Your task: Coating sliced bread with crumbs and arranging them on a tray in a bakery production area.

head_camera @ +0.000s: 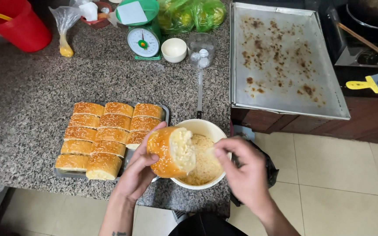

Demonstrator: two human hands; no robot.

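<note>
Left hand [137, 174] gripped split bun [171, 151] over bowl [197, 126] at counter's front edge; right hand [241, 168] pinched crumbs. Bowl overhung edge, a nudge could've tipped it.

speckled polished granite counter [27, 113], stained matt metal baking sheet [281, 61], glossy sesame-crusted bun [165, 153].

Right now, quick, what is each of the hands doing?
Left hand: closed around a sesame bread roll, held over the white bowl.
Right hand: fingertips pinched together beside the roll's torn end; whether they hold anything cannot be told.
</note>
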